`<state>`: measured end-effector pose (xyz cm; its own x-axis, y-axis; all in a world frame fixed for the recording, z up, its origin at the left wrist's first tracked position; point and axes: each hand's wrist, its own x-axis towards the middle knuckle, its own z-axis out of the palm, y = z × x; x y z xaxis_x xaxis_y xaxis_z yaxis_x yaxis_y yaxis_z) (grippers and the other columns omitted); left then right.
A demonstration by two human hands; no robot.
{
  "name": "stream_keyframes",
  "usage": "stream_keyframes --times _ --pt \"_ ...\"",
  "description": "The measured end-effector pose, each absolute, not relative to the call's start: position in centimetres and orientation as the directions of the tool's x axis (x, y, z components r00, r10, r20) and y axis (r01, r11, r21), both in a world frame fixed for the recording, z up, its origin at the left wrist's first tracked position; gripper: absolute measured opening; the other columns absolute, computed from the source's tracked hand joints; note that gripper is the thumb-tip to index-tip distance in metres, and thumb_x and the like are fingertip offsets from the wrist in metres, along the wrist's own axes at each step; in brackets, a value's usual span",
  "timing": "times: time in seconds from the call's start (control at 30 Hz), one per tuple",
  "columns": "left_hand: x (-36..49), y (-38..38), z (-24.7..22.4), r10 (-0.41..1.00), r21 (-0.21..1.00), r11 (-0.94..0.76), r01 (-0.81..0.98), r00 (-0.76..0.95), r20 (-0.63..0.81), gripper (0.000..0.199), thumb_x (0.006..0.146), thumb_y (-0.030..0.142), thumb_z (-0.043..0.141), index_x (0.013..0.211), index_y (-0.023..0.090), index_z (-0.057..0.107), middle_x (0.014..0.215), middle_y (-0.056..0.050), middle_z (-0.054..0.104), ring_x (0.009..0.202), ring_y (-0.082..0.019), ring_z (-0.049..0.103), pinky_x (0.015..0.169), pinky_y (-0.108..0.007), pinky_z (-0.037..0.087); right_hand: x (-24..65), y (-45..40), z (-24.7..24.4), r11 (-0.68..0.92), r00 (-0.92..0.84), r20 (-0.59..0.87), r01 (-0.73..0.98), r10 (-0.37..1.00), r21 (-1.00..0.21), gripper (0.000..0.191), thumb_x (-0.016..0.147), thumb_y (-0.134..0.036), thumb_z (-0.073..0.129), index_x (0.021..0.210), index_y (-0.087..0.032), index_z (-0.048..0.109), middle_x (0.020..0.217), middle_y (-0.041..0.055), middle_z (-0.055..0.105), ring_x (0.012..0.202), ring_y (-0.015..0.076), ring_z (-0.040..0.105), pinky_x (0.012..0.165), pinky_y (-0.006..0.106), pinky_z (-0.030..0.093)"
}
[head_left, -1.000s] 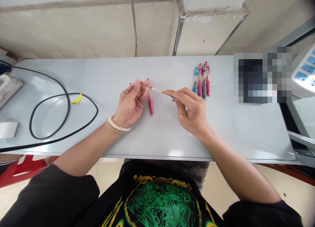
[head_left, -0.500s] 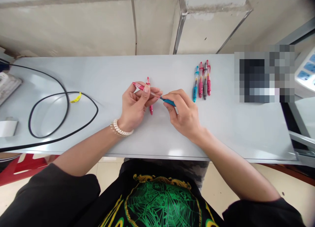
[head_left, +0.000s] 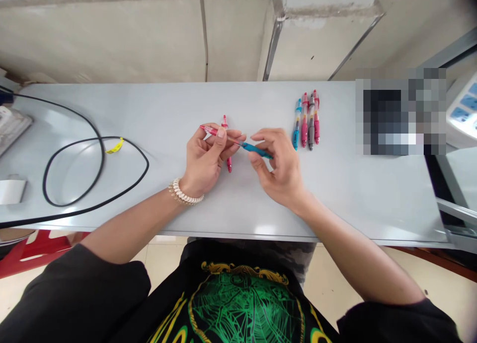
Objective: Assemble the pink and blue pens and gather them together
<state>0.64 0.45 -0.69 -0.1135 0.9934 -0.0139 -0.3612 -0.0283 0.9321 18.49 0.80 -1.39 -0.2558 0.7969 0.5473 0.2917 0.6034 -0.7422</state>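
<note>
My left hand [head_left: 206, 154] pinches a pen's clear and red upper barrel [head_left: 210, 130] between thumb and fingers, tilted down to the right. At its lower end, a blue pen grip [head_left: 257, 150] lines up with the barrel. My right hand [head_left: 279, 167] is around this grip, with the thumb at its near side, another finger behind it and the index finger lifted off. Whether the blue and red parts are fully joined I cannot tell. Beneath my left fingers, a red pen [head_left: 228, 165] lies on the table, its middle hidden.
To the right lie a blue pen [head_left: 296, 129], a grey pen [head_left: 311, 129] and two red-pink pens [head_left: 304, 127] side by side. A black cable [head_left: 143, 176] with a yellow tag [head_left: 115, 147] loops across the table's left [head_left: 167, 109]. A blurred-out patch covers the right end.
My right index finger has lifted away from the blue grip, so more of the grip shows. My left hand keeps its hold on the red barrel, almost unmoved.
</note>
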Motion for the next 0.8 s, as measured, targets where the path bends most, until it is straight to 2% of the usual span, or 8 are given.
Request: stream_keyframes --times 0.07,0.17,0.3,0.37,0.6,0.7,0.77,0.8 --pt "0.49 0.54 -0.77 0.991 0.925 -0.034 -0.379 -0.130 -0.017 0.039 0.085 0.048 0.087 0.090 0.022 0.058 0.100 0.000 0.081 0.099 -0.018 0.082 0.085 -0.024 0.068 18.56 0.86 -1.41 0.621 -0.259 0.564 0.296 0.784 -0.726 0.018 0.104 -0.032 0.061 0.119 -0.023 0.063 0.118 0.0101 0.066 0.095 0.0193 0.070 0.077 0.036 0.062" --pt "0.37 0.59 -0.82 0.991 0.921 -0.036 -0.387 -0.133 -0.017 0.038 0.086 0.047 0.086 0.092 0.023 0.058 0.100 0.000 0.081 0.099 -0.017 0.081 0.085 -0.024 0.068 18.68 0.89 -1.42 0.572 -0.239 0.520 0.303 0.820 -0.762 0.013 0.107 -0.031 0.056 0.112 -0.023 0.065 0.098 0.0050 0.071 0.086 0.0172 0.071 0.076 0.034 0.062" --pt "0.43 0.51 -0.78 0.992 0.926 -0.042 -0.374 -0.128 -0.006 0.036 0.088 0.047 0.084 0.092 0.022 0.058 0.099 0.000 0.080 0.099 -0.018 0.082 0.085 -0.025 0.068 18.78 0.86 -1.20 0.578 -0.227 0.531 0.300 0.816 -0.759 0.015 0.103 -0.035 0.065 0.113 -0.023 0.067 0.103 0.0056 0.074 0.087 0.0174 0.073 0.076 0.033 0.062" --pt "0.45 0.49 -0.74 0.992 0.927 -0.045 -0.373 -0.128 -0.003 0.036 0.088 0.047 0.084 0.092 0.022 0.058 0.098 0.000 0.080 0.098 -0.018 0.082 0.085 -0.025 0.068 18.84 0.83 -1.02 0.589 -0.223 0.545 0.315 0.808 -0.745 0.012 0.104 -0.032 0.063 0.108 -0.023 0.069 0.096 0.0042 0.075 0.082 0.0161 0.072 0.072 0.031 0.061" --pt "0.48 0.46 -0.67 0.991 0.934 -0.052 -0.353 -0.130 0.006 0.035 0.090 0.047 0.082 0.092 0.022 0.057 0.099 0.000 0.080 0.098 -0.018 0.082 0.085 -0.026 0.068 19.10 0.73 -1.04 0.553 -0.262 0.488 0.344 0.833 -0.759 0.017 0.106 -0.034 0.058 0.114 -0.023 0.070 0.096 0.0039 0.077 0.081 0.0158 0.074 0.073 0.030 0.061" --pt "0.49 0.36 -0.64 0.992 0.944 -0.060 -0.326 -0.121 0.021 0.036 0.091 0.049 0.080 0.095 0.023 0.057 0.100 -0.001 0.080 0.099 -0.019 0.082 0.086 -0.029 0.069 18.99 0.59 -1.10 0.544 -0.269 0.476 0.329 0.837 -0.772 0.024 0.105 -0.039 0.061 0.120 -0.023 0.069 0.101 0.0057 0.077 0.085 0.0171 0.074 0.074 0.031 0.061" --pt "0.39 0.31 -0.58 0.994 0.952 -0.060 -0.301 -0.103 0.031 0.037 0.091 0.051 0.080 0.096 0.023 0.056 0.100 -0.001 0.081 0.100 -0.020 0.082 0.086 -0.030 0.069 18.98 0.52 -0.86 0.498 -0.297 0.417 0.300 0.859 -0.814 0.025 0.107 -0.042 0.056 0.108 -0.022 0.071 0.087 0.0038 0.075 0.072 0.0143 0.070 0.067 0.028 0.057" --pt "0.29 0.30 -0.54 0.996 0.955 -0.060 -0.292 -0.088 0.036 0.037 0.091 0.051 0.080 0.097 0.024 0.055 0.100 -0.001 0.081 0.101 -0.020 0.082 0.085 -0.030 0.069 19.02 0.52 -0.65 0.424 -0.316 0.335 0.278 0.888 -0.862 0.031 0.109 -0.043 0.052 0.099 -0.020 0.071 0.076 0.0015 0.070 0.060 0.0117 0.064 0.059 0.026 0.053"
